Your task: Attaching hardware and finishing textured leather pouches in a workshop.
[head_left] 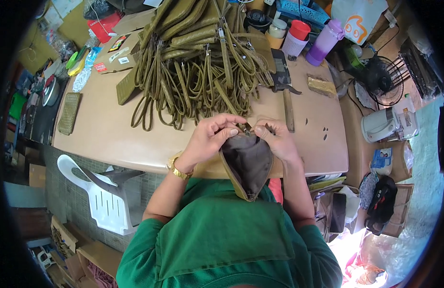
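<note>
My left hand [210, 137] and right hand [275, 139], fingers curled, pinched the top edge of an olive pouch [247, 165] at the tabletop [107, 134] edge; it hung lengthwise toward me.

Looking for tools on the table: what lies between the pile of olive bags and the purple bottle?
In the head view, a dark hammer lies there on the table.

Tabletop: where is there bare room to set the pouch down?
Bare tabletop lies left of the left hand, between the woven pouch and the strap pile; another patch sits right of the hammer. The far edge is crowded with bottles and cups.
</note>
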`<control>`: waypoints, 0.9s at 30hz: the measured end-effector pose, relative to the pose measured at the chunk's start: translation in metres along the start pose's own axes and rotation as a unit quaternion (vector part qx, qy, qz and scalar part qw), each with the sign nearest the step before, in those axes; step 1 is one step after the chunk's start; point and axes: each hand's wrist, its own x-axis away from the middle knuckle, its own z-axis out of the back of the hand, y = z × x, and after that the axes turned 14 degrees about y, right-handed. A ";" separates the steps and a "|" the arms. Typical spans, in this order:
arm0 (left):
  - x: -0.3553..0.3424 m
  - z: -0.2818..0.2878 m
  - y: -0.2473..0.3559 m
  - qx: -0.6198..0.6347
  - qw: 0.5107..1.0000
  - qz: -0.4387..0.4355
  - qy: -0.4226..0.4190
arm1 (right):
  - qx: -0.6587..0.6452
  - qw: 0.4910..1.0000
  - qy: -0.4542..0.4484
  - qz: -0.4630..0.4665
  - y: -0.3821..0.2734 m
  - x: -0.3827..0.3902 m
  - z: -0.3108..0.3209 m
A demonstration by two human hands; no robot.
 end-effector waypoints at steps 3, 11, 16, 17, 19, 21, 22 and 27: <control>0.002 0.002 -0.016 0.099 0.991 0.077 -0.039 | -0.145 0.957 0.144 -0.208 -0.004 0.015 -0.019; 0.009 0.001 -0.014 0.117 0.987 0.109 0.002 | -0.143 0.986 0.025 -0.081 -0.001 0.013 -0.003; 0.009 -0.004 0.011 -0.135 0.978 -0.155 0.042 | -0.166 0.976 0.065 -0.127 0.008 0.013 -0.002; 0.008 -0.007 0.012 -0.135 0.976 -0.169 0.034 | -0.169 0.973 0.074 -0.141 0.009 0.013 -0.001; 0.008 -0.010 0.017 -0.154 0.969 -0.190 0.033 | -0.173 0.969 0.082 -0.155 0.010 0.012 -0.004; 0.008 -0.015 0.018 -0.173 0.962 -0.210 0.031 | -0.190 0.961 0.115 -0.164 0.012 0.011 -0.010; 0.008 -0.017 0.017 -0.189 0.959 -0.209 0.045 | -0.190 0.961 0.116 -0.164 0.013 0.011 -0.011; 0.005 -0.021 0.009 -0.214 0.951 -0.218 0.049 | -0.157 0.958 0.178 -0.162 0.021 0.010 -0.014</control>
